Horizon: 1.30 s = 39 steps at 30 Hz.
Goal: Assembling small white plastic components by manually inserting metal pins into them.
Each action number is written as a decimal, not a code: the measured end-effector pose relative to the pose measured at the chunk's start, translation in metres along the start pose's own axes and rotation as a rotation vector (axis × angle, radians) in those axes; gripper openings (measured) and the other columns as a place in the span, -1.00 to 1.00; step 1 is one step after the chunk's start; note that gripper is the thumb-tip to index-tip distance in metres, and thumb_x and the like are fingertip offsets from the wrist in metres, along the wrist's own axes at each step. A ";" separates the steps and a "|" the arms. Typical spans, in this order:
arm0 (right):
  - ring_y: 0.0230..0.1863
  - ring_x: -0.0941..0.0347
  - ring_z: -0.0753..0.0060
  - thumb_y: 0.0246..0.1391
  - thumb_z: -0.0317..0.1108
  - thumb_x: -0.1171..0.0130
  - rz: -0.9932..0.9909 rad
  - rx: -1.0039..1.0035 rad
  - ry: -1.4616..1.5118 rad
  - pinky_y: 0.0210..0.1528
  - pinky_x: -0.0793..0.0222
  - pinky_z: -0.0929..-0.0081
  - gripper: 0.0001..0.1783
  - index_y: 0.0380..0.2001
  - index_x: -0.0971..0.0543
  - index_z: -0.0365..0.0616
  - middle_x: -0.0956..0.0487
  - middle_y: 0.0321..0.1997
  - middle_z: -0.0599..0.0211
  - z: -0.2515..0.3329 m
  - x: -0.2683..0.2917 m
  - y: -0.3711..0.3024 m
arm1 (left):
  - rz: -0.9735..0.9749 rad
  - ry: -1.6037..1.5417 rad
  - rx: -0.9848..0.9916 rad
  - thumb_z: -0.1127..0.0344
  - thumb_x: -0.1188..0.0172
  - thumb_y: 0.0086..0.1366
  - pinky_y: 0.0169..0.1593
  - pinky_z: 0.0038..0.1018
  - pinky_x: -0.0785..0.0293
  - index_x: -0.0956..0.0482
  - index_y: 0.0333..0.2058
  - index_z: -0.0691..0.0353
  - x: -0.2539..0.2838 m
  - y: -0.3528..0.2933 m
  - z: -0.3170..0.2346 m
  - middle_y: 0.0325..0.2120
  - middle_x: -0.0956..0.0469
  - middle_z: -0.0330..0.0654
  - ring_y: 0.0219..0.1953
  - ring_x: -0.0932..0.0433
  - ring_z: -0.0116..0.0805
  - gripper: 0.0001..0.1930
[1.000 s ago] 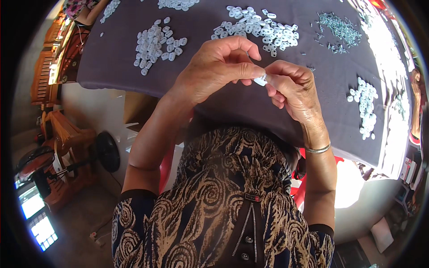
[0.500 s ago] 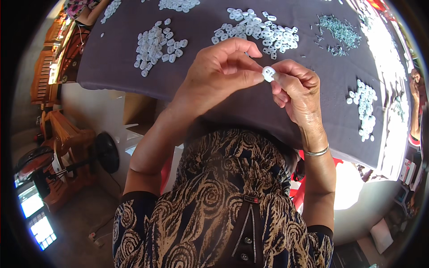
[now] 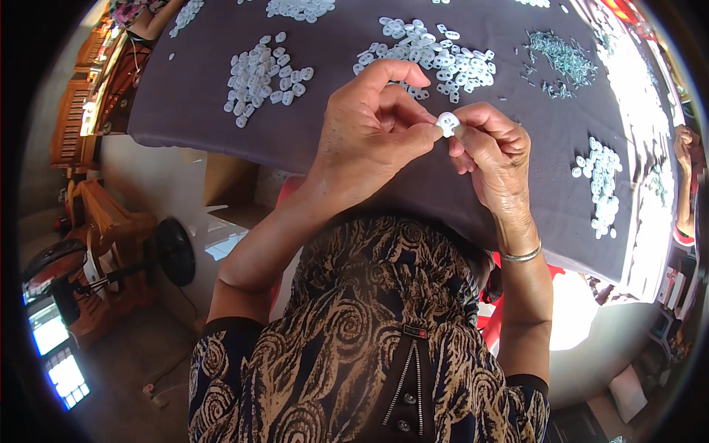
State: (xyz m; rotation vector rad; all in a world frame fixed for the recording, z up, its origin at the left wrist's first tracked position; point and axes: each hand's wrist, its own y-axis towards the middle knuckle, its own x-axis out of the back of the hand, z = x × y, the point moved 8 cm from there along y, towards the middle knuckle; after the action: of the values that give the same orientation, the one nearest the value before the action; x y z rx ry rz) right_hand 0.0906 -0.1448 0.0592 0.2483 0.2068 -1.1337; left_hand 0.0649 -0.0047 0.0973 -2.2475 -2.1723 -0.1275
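Observation:
Between my two hands, above the near part of the table, is a small white plastic piece (image 3: 447, 122) with holes in it. My left hand (image 3: 377, 129) pinches its left side with thumb and index finger. The thumb and fingertips of my right hand (image 3: 491, 144) close on its right side. Whether a screw sits in the piece is too small to tell. Beyond my hands lies a heap of similar white pieces (image 3: 425, 52). Small metal screws (image 3: 563, 57) lie in a pile farther right.
A dark cloth covers the table (image 3: 295, 131). More white pieces lie in a left heap (image 3: 257, 77) and a right heap (image 3: 604, 184). Other people's arms show at the far left (image 3: 151, 22) and right edge (image 3: 685, 170). A black fan (image 3: 176, 251) stands left of the table.
The white piece has turned slightly between my fingertips and sits a little farther right. My hands stay together around it; the whole view has shifted slightly.

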 end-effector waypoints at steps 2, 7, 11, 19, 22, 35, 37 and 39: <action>-0.59 -0.29 0.77 0.09 -0.51 -0.07 -0.009 0.006 -0.018 -0.58 -0.19 0.75 -0.91 -0.37 -0.56 -0.23 -0.50 -0.55 0.47 0.001 0.001 0.000 | -0.004 -0.001 0.007 0.60 -0.27 0.08 -0.31 -0.74 -0.43 -0.38 -0.06 0.28 0.000 0.001 0.002 -0.47 -0.57 -0.26 -0.39 -0.52 -0.64 -0.57; -0.57 -0.31 0.73 -0.01 -0.61 -0.09 -0.047 0.253 -0.317 -0.55 -0.25 0.70 -0.86 -0.33 -0.53 -0.22 -0.48 -0.50 0.46 0.014 -0.005 0.000 | -0.001 -0.009 0.029 0.61 -0.26 0.08 -0.29 -0.71 -0.45 -0.38 -0.06 0.28 -0.001 0.002 0.006 -0.48 -0.55 -0.28 -0.39 -0.51 -0.64 -0.57; -0.55 -0.39 0.61 -0.11 -0.53 -0.29 -0.072 0.430 -0.738 -0.51 -0.36 0.61 -0.73 -0.28 -0.53 -0.11 -0.47 -0.50 0.43 0.031 -0.016 -0.005 | -0.007 -0.059 0.008 0.62 -0.24 0.08 -0.25 -0.69 -0.46 -0.40 -0.09 0.28 0.000 0.002 0.006 -0.46 -0.54 -0.28 -0.35 -0.51 -0.63 -0.61; -0.47 -0.40 0.54 -0.03 -0.43 -0.31 -0.008 0.440 -0.920 -0.40 -0.37 0.60 -0.68 -0.18 -0.50 -0.18 -0.50 -0.36 0.36 0.031 -0.022 -0.008 | 0.075 -0.056 -0.048 0.62 -0.19 0.12 -0.19 -0.63 -0.48 -0.50 -0.23 0.28 0.000 0.005 0.005 -0.39 -0.52 -0.32 -0.30 -0.51 -0.60 -0.78; -0.46 -0.40 0.52 -0.02 -0.41 -0.31 -0.006 0.453 -0.945 -0.38 -0.38 0.59 -0.67 -0.16 -0.49 -0.17 -0.51 -0.36 0.37 0.031 -0.021 -0.008 | 0.084 -0.097 0.002 0.61 -0.19 0.13 -0.17 -0.63 -0.47 -0.51 -0.26 0.27 -0.001 0.005 0.008 -0.37 -0.52 -0.32 -0.29 -0.50 -0.60 -0.81; -0.51 -0.37 0.55 -0.03 -0.44 -0.32 -0.013 0.494 -0.886 -0.41 -0.38 0.61 -0.66 -0.16 -0.49 -0.18 -0.49 -0.41 0.37 0.033 -0.023 -0.010 | 0.136 -0.159 -0.019 0.55 -0.21 0.17 -0.14 -0.58 -0.48 -0.52 -0.27 0.26 -0.005 0.008 0.015 -0.37 -0.53 -0.32 -0.25 -0.51 -0.57 -0.85; -0.52 -0.37 0.54 -0.04 -0.44 -0.32 -0.010 0.485 -0.904 -0.42 -0.37 0.60 -0.66 -0.16 -0.50 -0.17 -0.48 -0.42 0.37 0.028 -0.022 -0.009 | 0.124 -0.157 -0.041 0.55 -0.22 0.17 -0.14 -0.58 -0.48 -0.52 -0.26 0.26 -0.004 0.008 0.016 -0.38 -0.54 -0.31 -0.25 -0.51 -0.58 -0.84; -0.53 -0.36 0.54 -0.05 -0.44 -0.33 -0.007 0.476 -0.924 -0.44 -0.36 0.59 -0.66 -0.17 -0.50 -0.16 -0.47 -0.43 0.37 0.028 -0.023 -0.009 | 0.111 -0.128 -0.031 0.58 -0.21 0.16 -0.14 -0.58 -0.48 -0.52 -0.25 0.27 -0.002 0.007 0.018 -0.37 -0.54 -0.30 -0.25 -0.50 -0.59 -0.83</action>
State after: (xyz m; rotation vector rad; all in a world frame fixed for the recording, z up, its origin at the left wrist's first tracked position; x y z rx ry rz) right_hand 0.0744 -0.1370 0.0915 0.1195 -0.8861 -1.1880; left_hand 0.0726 -0.0056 0.0798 -2.4508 -2.1108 -0.0160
